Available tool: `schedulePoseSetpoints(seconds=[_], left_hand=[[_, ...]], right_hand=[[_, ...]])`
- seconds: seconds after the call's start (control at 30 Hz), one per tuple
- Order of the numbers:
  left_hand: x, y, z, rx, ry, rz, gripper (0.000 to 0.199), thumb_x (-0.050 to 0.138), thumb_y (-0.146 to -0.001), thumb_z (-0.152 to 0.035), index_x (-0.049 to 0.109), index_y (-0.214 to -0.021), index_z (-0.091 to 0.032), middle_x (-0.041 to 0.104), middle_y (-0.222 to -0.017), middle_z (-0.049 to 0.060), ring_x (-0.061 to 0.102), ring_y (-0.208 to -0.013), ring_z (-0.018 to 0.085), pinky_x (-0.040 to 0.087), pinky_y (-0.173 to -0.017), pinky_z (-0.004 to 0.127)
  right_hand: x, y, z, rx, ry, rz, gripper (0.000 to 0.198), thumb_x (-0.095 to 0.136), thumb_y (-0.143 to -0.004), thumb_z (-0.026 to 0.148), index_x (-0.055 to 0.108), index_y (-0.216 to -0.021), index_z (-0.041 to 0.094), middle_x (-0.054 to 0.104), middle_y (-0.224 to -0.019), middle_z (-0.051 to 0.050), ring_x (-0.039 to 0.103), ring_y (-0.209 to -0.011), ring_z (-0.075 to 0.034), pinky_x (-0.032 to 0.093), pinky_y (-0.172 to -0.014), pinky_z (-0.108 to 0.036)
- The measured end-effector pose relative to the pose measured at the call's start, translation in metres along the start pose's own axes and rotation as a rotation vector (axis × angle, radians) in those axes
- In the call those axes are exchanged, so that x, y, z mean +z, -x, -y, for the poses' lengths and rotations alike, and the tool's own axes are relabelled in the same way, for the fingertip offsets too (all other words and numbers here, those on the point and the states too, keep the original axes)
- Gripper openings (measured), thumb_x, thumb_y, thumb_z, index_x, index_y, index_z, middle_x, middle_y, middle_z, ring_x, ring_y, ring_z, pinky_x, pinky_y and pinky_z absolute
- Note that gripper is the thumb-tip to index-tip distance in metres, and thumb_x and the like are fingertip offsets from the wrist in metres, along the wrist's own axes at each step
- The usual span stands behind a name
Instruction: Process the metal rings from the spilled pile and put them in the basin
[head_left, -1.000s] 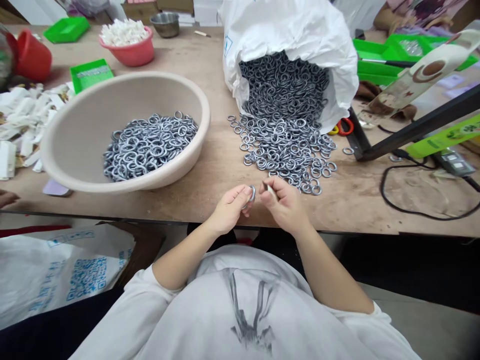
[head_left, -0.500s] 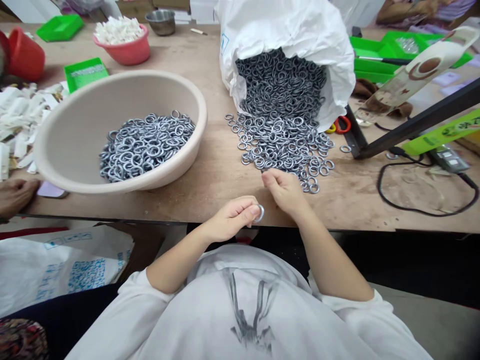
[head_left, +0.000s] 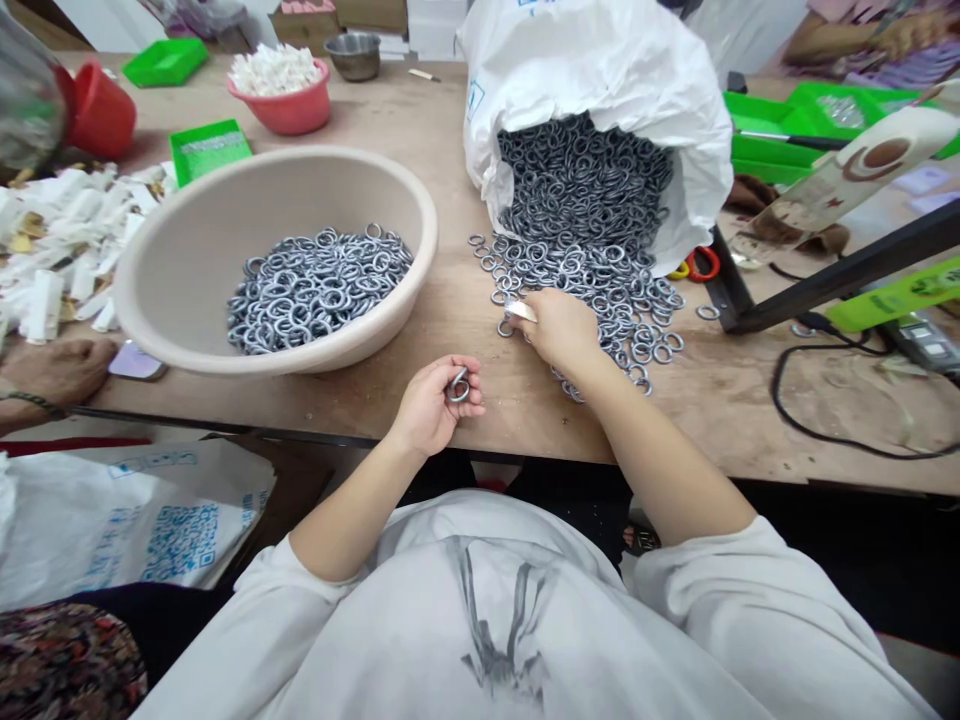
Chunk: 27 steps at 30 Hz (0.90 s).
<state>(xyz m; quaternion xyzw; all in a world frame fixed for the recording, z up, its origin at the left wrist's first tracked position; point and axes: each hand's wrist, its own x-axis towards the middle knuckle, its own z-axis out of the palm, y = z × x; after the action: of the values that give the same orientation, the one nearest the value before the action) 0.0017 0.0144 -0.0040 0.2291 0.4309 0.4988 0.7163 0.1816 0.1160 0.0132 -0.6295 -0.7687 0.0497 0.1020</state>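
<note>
My left hand (head_left: 433,408) is turned palm up above the table's front edge. Its fingers curl around a grey metal ring (head_left: 458,390); it may be more than one. My right hand (head_left: 561,328) reaches down at the near side of a loose pile of metal rings (head_left: 585,265). A small pale, shiny flat piece (head_left: 519,311) shows at its thumb and forefinger, its kind unclear. More rings spill from the mouth of a white sack (head_left: 600,70) behind that hand. To the left stands a wide beige basin (head_left: 277,165) with many such rings (head_left: 319,290) heaped in it.
White plastic pieces (head_left: 75,250) cover the table's left end, near another person's hand (head_left: 64,370). Behind the basin are a green tray (head_left: 210,160) and a red bowl (head_left: 289,115). At right are a dark metal bar (head_left: 847,265), a black cable (head_left: 780,400) and scissors (head_left: 703,264).
My left hand has moved left and rolled palm up with the ring. My right hand has moved forward to the loose rings, and a pale piece now shows at its fingers. The view has shifted slightly.
</note>
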Motion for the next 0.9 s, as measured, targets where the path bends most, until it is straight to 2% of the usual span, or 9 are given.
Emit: schedulePoseSetpoints(seconds=[0.17,0.3,0.37,0.43,0.53,0.63,0.77,0.83,0.9], left_hand=[[0.011,-0.01,0.0,0.043,-0.13,0.069,0.035,0.08,-0.071,-0.041,0.06,-0.083,-0.015,0.056,-0.072,-0.002,0.051,-0.051,0.007,0.042,-0.04,0.017],[0.021,-0.018,0.005,0.248,-0.371,0.1,0.035,0.08,-0.075,-0.042,0.063,-0.094,-0.018,0.051,-0.062,-0.006,0.042,-0.049,0.007,0.034,-0.045,0.019],[0.024,-0.021,0.006,0.373,-0.538,0.125,0.031,0.076,-0.081,-0.041,0.068,-0.098,-0.017,0.057,-0.066,-0.004,0.045,-0.056,0.009,0.036,-0.054,0.021],[0.026,-0.021,0.008,0.446,-0.673,0.158,0.025,0.071,-0.086,-0.04,0.07,-0.089,-0.016,0.062,-0.07,-0.001,0.047,-0.063,0.01,0.036,-0.059,0.022],[0.026,-0.02,0.009,0.407,-0.699,0.174,0.033,0.066,-0.088,-0.045,0.067,-0.075,-0.015,0.055,-0.063,-0.002,0.043,-0.06,0.01,0.032,-0.057,0.023],[0.023,-0.018,0.009,0.326,-0.581,0.155,0.038,0.068,-0.085,-0.053,0.067,-0.078,-0.016,0.047,-0.056,-0.004,0.037,-0.052,0.009,0.028,-0.051,0.023],[0.019,-0.017,0.007,0.28,-0.473,0.154,0.041,0.072,-0.081,-0.057,0.068,-0.082,-0.016,0.046,-0.056,-0.005,0.036,-0.047,0.007,0.025,-0.046,0.022],[0.019,-0.016,0.006,0.278,-0.456,0.151,0.042,0.073,-0.079,-0.058,0.067,-0.08,-0.016,0.046,-0.055,-0.005,0.037,-0.047,0.007,0.025,-0.045,0.021],[0.019,-0.015,0.007,0.292,-0.454,0.14,0.042,0.075,-0.079,-0.058,0.067,-0.078,-0.016,0.046,-0.053,-0.005,0.036,-0.047,0.006,0.026,-0.045,0.021]], right_hand=[[-0.012,0.025,-0.017,-0.014,-0.337,-0.096,0.026,0.062,-0.09,0.037,0.063,-0.07,0.019,0.061,-0.079,-0.005,0.053,-0.075,-0.018,0.033,-0.066,-0.029],[-0.012,0.051,-0.021,0.039,-0.762,0.059,0.03,0.063,-0.085,0.044,0.06,-0.068,0.019,0.047,-0.058,0.004,0.039,-0.057,-0.012,0.028,-0.058,-0.028],[-0.011,0.061,-0.017,0.038,-0.943,0.124,0.034,0.067,-0.081,0.051,0.062,-0.071,0.018,0.047,-0.058,0.005,0.039,-0.057,-0.011,0.029,-0.057,-0.027],[-0.01,0.068,-0.013,0.04,-1.066,0.135,0.038,0.072,-0.077,0.054,0.063,-0.071,0.018,0.051,-0.061,0.004,0.041,-0.059,-0.011,0.032,-0.059,-0.027],[-0.006,0.073,-0.008,0.082,-1.204,0.042,0.035,0.074,-0.075,0.052,0.065,-0.081,0.019,0.056,-0.067,0.003,0.044,-0.06,-0.011,0.035,-0.06,-0.026],[0.001,0.073,-0.01,0.13,-1.155,-0.045,0.028,0.069,-0.082,0.047,0.066,-0.086,0.02,0.06,-0.07,0.002,0.048,-0.062,-0.012,0.037,-0.06,-0.027],[0.008,0.073,-0.016,0.112,-0.638,0.002,0.015,0.067,-0.084,0.034,0.069,-0.078,0.02,0.065,-0.075,-0.003,0.056,-0.071,-0.018,0.04,-0.068,-0.031],[0.007,0.076,-0.014,0.09,-0.519,-0.106,0.013,0.066,-0.086,0.031,0.073,-0.083,0.02,0.067,-0.085,-0.006,0.06,-0.079,-0.021,0.043,-0.073,-0.033],[0.004,0.082,-0.009,0.031,-0.6,-0.266,0.017,0.064,-0.09,0.034,0.074,-0.091,0.021,0.069,-0.092,-0.007,0.063,-0.086,-0.022,0.046,-0.079,-0.034]])
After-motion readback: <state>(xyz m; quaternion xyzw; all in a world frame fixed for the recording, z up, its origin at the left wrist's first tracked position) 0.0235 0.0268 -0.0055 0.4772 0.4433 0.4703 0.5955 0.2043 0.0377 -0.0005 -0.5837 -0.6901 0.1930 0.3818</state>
